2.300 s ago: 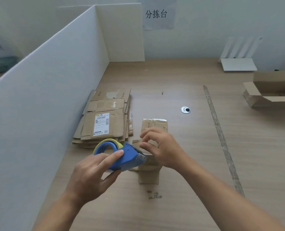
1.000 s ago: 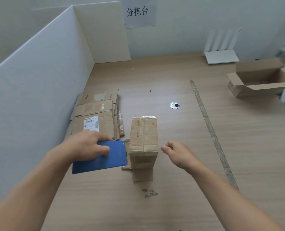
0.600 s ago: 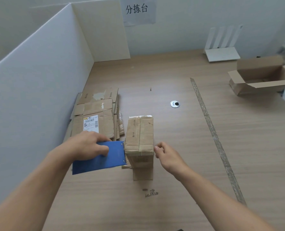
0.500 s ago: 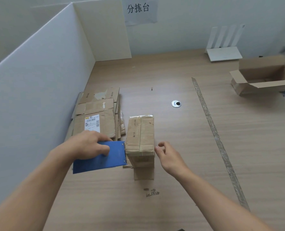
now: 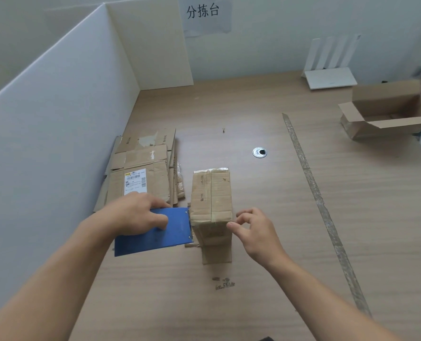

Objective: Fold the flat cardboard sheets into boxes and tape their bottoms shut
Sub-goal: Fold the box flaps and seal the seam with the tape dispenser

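Though slack, right hand [image 5: 256, 232] beside box [image 5: 210, 195] on wooden table [image 5: 266, 291]; left hand [image 5: 133, 212] round dispenser [image 5: 155, 238].

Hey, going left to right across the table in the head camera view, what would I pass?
white partition → stack of flat cardboard sheets → folded box → metal grommet → tape strip on the table → open box

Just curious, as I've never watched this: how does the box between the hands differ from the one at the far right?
The near box is closed on top, with tape along its seam; the far box has its flaps open. The left hand holds a blue dispenser against the near box, the right hand at its other edge; the far box stands alone, untouched. Both are brown cardboard on the table.
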A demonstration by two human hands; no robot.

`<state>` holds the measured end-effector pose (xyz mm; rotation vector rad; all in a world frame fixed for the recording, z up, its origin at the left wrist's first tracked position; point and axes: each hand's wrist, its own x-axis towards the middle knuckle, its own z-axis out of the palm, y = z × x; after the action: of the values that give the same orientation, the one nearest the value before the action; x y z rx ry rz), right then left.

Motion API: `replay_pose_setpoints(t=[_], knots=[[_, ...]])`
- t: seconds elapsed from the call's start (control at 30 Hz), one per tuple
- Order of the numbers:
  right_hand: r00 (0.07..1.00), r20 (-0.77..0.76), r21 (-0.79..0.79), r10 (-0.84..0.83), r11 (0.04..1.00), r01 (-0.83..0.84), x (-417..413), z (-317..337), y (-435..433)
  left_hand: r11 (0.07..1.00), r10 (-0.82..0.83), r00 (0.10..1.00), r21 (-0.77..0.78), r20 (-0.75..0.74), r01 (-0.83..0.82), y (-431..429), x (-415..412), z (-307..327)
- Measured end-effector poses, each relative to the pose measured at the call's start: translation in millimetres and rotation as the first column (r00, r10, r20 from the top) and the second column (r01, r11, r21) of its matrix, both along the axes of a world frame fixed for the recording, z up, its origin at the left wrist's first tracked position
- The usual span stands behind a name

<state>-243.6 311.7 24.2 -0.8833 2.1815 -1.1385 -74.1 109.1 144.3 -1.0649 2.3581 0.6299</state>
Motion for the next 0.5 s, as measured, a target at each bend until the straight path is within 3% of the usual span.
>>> replay_pose_setpoints(t=[0.1, 0.17, 0.23, 0.3, 0.43, 0.5], knots=[[0.995, -0.096, -0.024, 0.030, 0.999, -0.032, -4.8, -7.0, -2.5, 1.000, -0.002, 1.000, 0.010, 0.009, 0.002, 0.1, -0.8, -0.1], [0.950, -0.310, -0.027, 0.041, 0.998, -0.052, -9.5, -11.7, -2.8, 1.000, -0.004, 1.000, 0.012, 0.007, 0.004, -0.5, -1.8, -0.5], [0.834, -0.551, -0.036, 0.031, 0.997, -0.062, -13.9, -14.0, -5.0, 1.000, -0.009, 1.000, 0.003, 0.006, 0.009, -0.6, -3.1, -1.0], [0.719, -0.694, -0.081, 0.033, 0.989, -0.123, -18.3, -12.0, -11.8, 1.000, -0.008, 1.000, 0.000, 0.002, 0.008, 0.4, -4.7, -1.7], [0.476, -0.818, 0.102, 0.322, 0.896, -0.431, -19.2, -13.6, -32.1, 1.000, -0.014, 1.000, -0.013, -0.012, 0.013, 1.9, -7.8, -4.5], [0.407, -0.819, 0.170, 0.404, 0.849, -0.501, -15.7, -21.7, -40.6, 1.000, -0.006, 1.000, -0.014, -0.018, 0.006, 0.7, -6.5, -6.0]])
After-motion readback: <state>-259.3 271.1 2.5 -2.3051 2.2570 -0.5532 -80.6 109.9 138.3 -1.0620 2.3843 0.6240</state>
